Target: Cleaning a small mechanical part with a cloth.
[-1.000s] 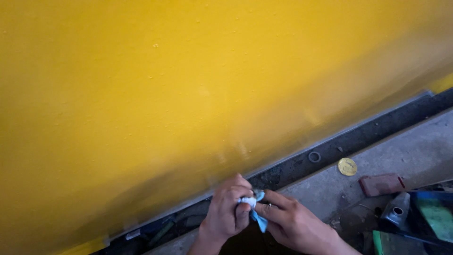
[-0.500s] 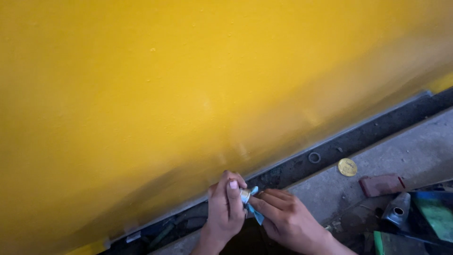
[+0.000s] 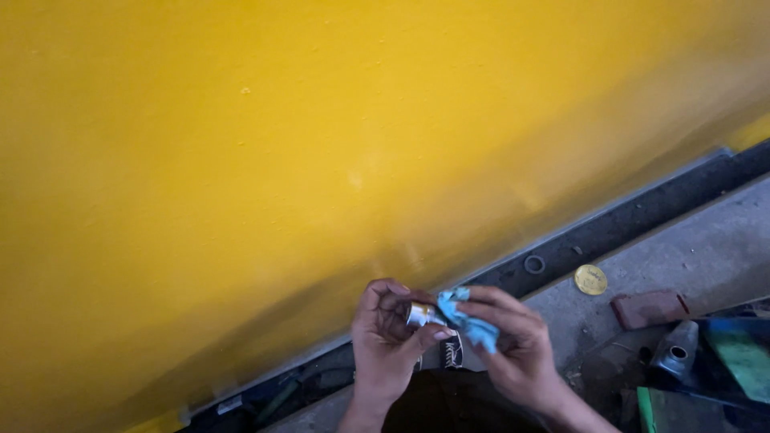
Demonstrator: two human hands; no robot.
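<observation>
My left hand [image 3: 387, 337] grips a small shiny metal piece [image 3: 419, 313] with an orange tint, low in the middle of the view. My right hand [image 3: 513, 345] pinches a crumpled light-blue cloth [image 3: 469, 319] against that piece. Both hands meet in front of a large glossy yellow panel [image 3: 321, 144] that fills most of the view. A dark strip [image 3: 609, 228] runs along the panel's lower edge, just beyond my fingers. A small dark can [image 3: 451, 353] shows between my wrists.
On the grey concrete floor [image 3: 706, 256] at right lie a round yellow lid [image 3: 590, 279], a reddish brick piece [image 3: 650, 308], a dark ring [image 3: 534, 264] and a grey metal part [image 3: 674, 353]. Blue and green items [image 3: 742, 353] crowd the bottom right corner.
My hands have stayed in the same spot while the cloth shifted from between the fingers to the right side of the metal piece, which now shows more clearly.
</observation>
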